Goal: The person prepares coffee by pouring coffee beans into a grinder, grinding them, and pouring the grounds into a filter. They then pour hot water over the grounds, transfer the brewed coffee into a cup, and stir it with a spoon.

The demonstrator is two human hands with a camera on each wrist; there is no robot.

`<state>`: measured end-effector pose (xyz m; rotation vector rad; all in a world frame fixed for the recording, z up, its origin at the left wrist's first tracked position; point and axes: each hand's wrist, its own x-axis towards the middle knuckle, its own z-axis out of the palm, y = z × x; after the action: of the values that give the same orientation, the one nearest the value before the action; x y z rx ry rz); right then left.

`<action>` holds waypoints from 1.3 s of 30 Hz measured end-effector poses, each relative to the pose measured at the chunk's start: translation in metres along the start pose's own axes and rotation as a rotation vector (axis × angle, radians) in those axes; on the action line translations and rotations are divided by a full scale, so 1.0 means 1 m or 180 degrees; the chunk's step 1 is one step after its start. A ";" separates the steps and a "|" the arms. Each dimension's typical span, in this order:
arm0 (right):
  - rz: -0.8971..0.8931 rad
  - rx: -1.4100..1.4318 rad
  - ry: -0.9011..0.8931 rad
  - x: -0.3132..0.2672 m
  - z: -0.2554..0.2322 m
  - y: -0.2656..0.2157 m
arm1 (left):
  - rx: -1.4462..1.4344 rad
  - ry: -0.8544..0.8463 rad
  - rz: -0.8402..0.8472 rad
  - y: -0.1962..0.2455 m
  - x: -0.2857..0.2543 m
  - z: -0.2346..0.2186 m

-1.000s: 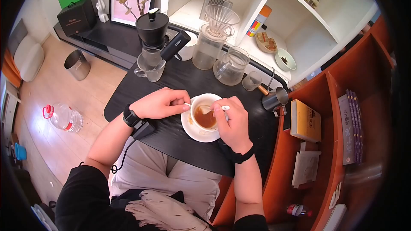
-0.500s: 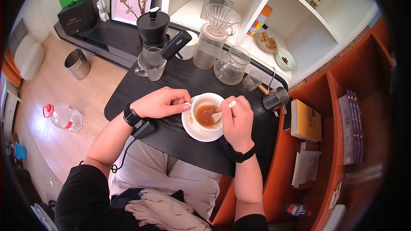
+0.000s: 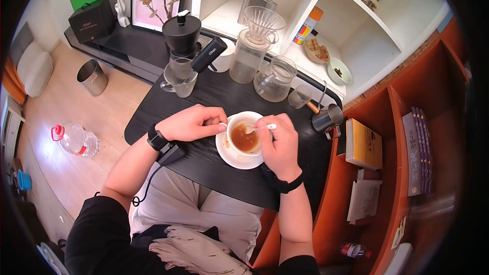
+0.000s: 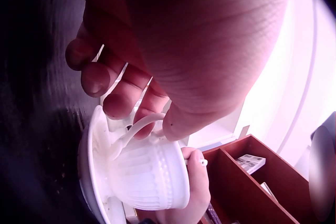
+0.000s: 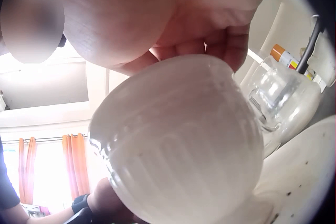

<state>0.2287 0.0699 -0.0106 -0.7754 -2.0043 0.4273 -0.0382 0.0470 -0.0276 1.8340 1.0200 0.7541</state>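
A white cup of brown liquid stands on a white saucer. On its left, the left hand pinches the cup's handle between thumb and forefinger; the other fingers curl loosely. Over the cup's right rim, the right hand pinches the handle of a white spoon, whose bowl is in the liquid. In the right wrist view the cup fills the middle, below the right hand, and the spoon is hidden.
Behind the cup stand a glass mug, a black grinder, a glass dripper, a glass server and a metal pitcher. A black device with a cable lies by the left wrist.
The spoon has swung within the cup, to the right side and then back up and left, with the right hand shifting slightly. The left hand and cup have stayed in place.
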 end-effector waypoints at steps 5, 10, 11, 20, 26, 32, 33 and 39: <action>-0.0034 -0.0103 -0.0240 -0.003 -0.008 0.000 | -0.0040 -0.0009 -0.0019 -0.001 -0.001 -0.001; 0.0108 -0.0450 -0.0131 -0.001 -0.003 0.000 | -0.0030 -0.0024 -0.0036 -0.001 0.000 0.000; 0.0022 -0.0265 -0.0115 -0.001 -0.001 0.000 | -0.0025 -0.0027 -0.0035 -0.001 0.000 0.000; 0.0048 -0.0425 -0.0154 -0.001 -0.007 0.000 | 0.0024 -0.0020 -0.0028 -0.003 0.001 0.000; -0.0098 -0.0177 -0.0174 -0.003 -0.005 -0.002 | 0.0029 -0.0013 -0.0022 -0.002 0.000 0.000; -0.0054 -0.0332 -0.0060 -0.002 -0.002 -0.002 | 0.0024 -0.0033 -0.0005 0.000 0.001 0.000; -0.0101 -0.0263 -0.0033 -0.002 -0.001 -0.002 | -0.0001 -0.0031 -0.0023 -0.001 0.000 0.000; -0.0014 -0.0258 -0.0083 -0.004 -0.002 -0.005 | 0.0006 -0.0028 -0.0022 -0.002 0.000 0.000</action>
<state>0.2305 0.0633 -0.0093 -0.8190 -2.0577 0.3569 -0.0389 0.0472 -0.0293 1.8328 1.0213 0.7407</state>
